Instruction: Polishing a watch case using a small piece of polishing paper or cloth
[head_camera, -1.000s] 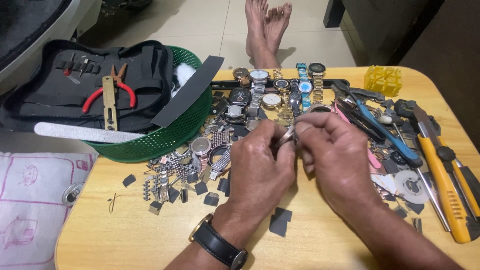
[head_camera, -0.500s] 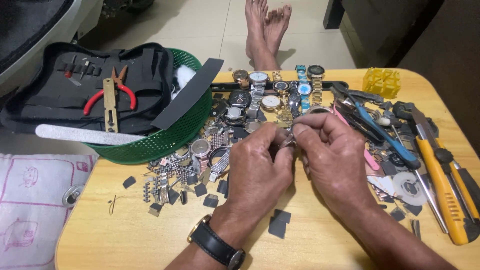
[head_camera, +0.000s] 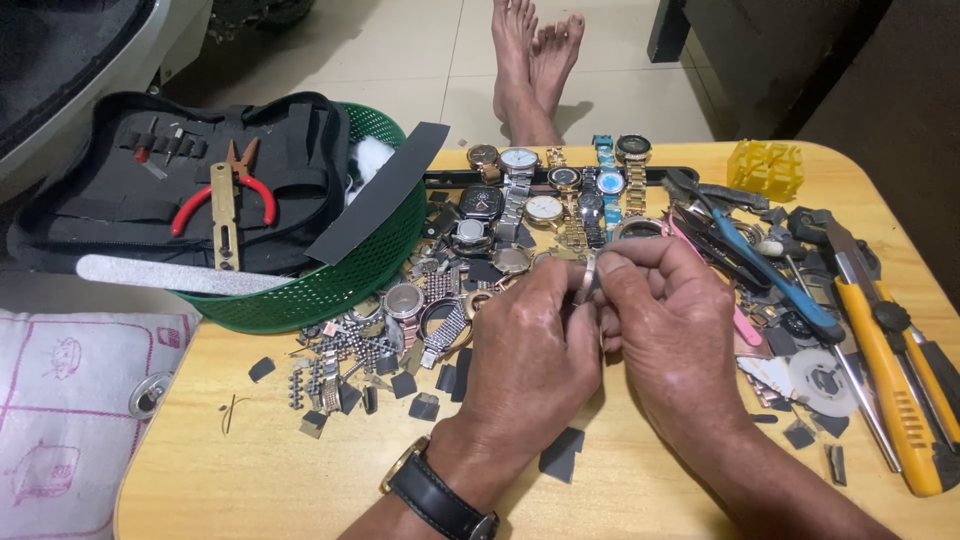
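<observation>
Small metal watch part (head_camera: 590, 277) mostly hidden between pinching fingertips of left hand (head_camera: 535, 350) and right hand (head_camera: 670, 330), mid-desk. Green basket (head_camera: 330, 285), desk's far-left corner, carries black tool case (head_camera: 150, 200), red pliers (head_camera: 225, 195).

Hands (head_camera: 600, 340): 2, both over the worktop (head_camera: 300, 480)
Wristwatch worn (head_camera: 440, 495): 1, black strap, on the left wrist
Bare feet (head_camera: 535, 60): 2, on the floor past the far edge
Green baskets (head_camera: 340, 280): 1
Black tool cases (head_camera: 150, 190): 1, lying open across the basket
Red-handled pliers (head_camera: 225, 195): 1
Nail files (head_camera: 170, 275): 1, pale grey
Dark abrasive strips (head_camera: 380, 190): 1
Yellow utility knives (head_camera: 890, 380): 2 at least, side by side
Blue-handled pliers (head_camera: 770, 275): 1
Yellow plastic blocks (head_camera: 765, 168): 1
Watches in the far row (head_camera: 560, 190): about 8, exact count unclear
Loose links and dark scraps (head_camera: 350, 365): too many to count
Cushions (head_camera: 60, 420): 1, white with pink lines
</observation>
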